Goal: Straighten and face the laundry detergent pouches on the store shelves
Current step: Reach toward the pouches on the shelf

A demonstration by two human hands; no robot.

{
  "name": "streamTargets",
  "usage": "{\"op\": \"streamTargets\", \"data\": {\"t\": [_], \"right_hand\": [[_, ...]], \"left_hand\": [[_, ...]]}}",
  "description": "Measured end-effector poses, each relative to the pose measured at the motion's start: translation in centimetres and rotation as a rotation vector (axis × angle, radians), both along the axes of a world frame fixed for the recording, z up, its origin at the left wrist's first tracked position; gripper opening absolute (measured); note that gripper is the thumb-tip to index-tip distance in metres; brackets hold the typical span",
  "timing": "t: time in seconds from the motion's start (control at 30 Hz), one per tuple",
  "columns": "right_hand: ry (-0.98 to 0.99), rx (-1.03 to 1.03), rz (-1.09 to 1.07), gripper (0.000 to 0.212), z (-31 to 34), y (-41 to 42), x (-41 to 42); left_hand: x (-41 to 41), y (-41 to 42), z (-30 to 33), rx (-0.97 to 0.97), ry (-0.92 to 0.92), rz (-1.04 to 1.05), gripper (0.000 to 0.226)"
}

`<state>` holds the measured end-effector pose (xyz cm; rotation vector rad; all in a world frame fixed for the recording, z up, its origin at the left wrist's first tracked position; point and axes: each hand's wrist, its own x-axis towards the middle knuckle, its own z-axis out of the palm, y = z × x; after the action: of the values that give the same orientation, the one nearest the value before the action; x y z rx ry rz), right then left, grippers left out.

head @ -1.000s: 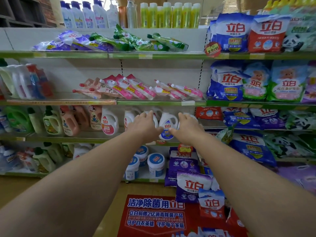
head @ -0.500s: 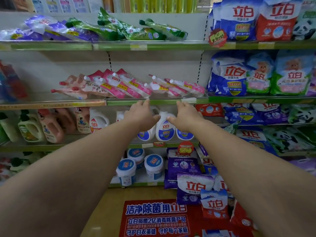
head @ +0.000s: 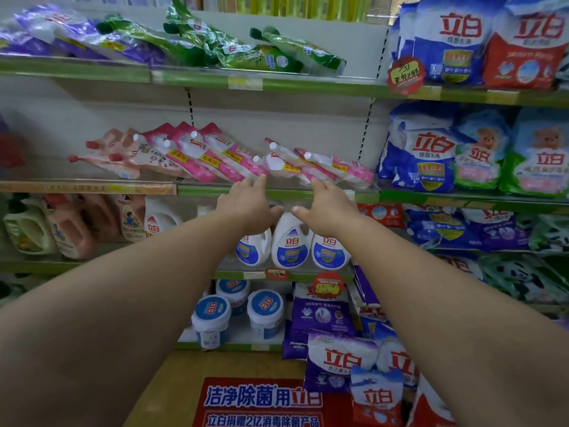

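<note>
Several pink spouted detergent pouches [head: 215, 155] lie slumped and overlapping on the middle shelf [head: 129, 188], spouts pointing up and left. My left hand [head: 246, 200] reaches up with straight fingers, its tips at the shelf's front lip just below the pouches. My right hand [head: 326, 208] is beside it, fingers also extended, tips near the lower edge of the right-hand pink pouch [head: 335, 169]. Neither hand holds anything. Green pouches [head: 246, 50] and purple pouches [head: 61, 32] lie tumbled on the shelf above.
White detergent bottles [head: 289, 245] stand on the shelf below my hands, pink and green jugs [head: 61, 229] to their left. Blue, green and red powder bags [head: 431, 155] fill the right bay. Tubs [head: 264, 312] and purple bags [head: 338, 362] sit low, above a red floor sign [head: 261, 402].
Both hands have risen from in front of the white bottles to the front lip of the pink pouch shelf. The view has moved closer to the shelves.
</note>
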<state>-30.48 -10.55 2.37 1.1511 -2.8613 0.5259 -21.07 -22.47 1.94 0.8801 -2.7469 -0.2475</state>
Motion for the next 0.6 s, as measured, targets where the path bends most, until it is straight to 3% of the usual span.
{"op": "streamTargets", "data": {"t": [0.6], "right_hand": [[0.1,-0.051,0.097,0.071,3.7,-2.4,-10.9]], "left_hand": [[-10.1,-0.7,3.9,-0.029,0.101,0.07,0.082]]}}
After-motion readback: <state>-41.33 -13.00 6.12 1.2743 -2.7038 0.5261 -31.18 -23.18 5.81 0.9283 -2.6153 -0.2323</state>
